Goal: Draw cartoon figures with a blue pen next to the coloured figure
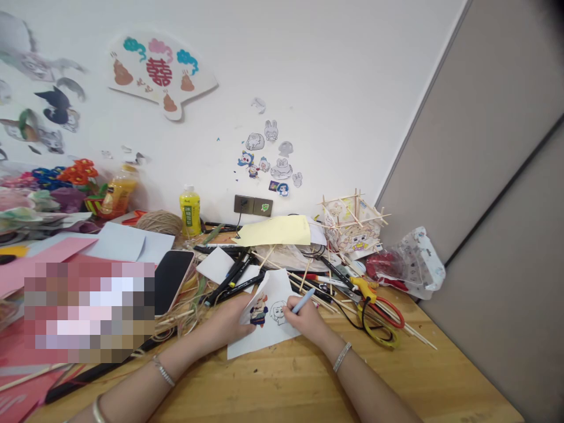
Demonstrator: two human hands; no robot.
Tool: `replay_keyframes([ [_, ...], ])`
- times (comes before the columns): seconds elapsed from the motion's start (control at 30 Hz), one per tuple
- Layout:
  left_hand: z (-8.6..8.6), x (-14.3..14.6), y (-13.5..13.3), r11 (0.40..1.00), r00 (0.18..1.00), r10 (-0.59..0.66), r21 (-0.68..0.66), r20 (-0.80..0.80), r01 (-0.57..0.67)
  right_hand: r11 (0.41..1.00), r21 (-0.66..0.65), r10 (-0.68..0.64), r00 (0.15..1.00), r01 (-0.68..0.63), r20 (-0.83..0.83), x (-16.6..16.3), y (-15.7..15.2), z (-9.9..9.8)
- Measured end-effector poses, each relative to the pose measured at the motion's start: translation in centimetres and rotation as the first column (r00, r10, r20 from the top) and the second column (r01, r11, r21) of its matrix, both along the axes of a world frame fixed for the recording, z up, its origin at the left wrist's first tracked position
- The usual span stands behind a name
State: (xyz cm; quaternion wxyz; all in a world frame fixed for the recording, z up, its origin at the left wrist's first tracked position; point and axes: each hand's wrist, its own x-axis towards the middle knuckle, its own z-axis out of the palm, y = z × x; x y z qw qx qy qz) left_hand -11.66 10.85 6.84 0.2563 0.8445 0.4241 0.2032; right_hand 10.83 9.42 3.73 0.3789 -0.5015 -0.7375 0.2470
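Observation:
A white sheet of paper (273, 343) lies on the wooden table in front of me, its left side curled up. It bears a coloured cartoon figure and, to the right, a black line drawing of a head with long hair. My left hand (234, 322) grips the sheet's left edge, thumb on top beside the coloured figure; its other fingers are partly hidden. In my right hand (307, 318) is a light blue pen (304, 301), held slanted over the line drawing. The pen's tip is hidden by my fingers.
Black markers (241, 269), wooden sticks and scissors (362, 289) clutter the table behind the sheet. A phone (173, 282) lies left, near a ball of twine (159, 223) and a yellow-green bottle (190, 211). A stick-and-paper lantern (352, 223) stands by the wall.

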Motion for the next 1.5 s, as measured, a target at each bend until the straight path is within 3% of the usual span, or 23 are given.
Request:
replay_keyframes([
  [1.27,0.28,-0.04,-0.17,1.0,1.0,-0.024,0.011,-0.018,0.024,0.999,0.004,-0.038,0.999,0.037,0.034,0.17,0.18,0.33],
  [1.5,0.61,0.06,-0.35,1.0,0.999,0.001,-0.011,-0.037,-0.002,0.994,-0.008,-0.108,0.99,0.107,-0.094,0.32,0.32,0.45],
])
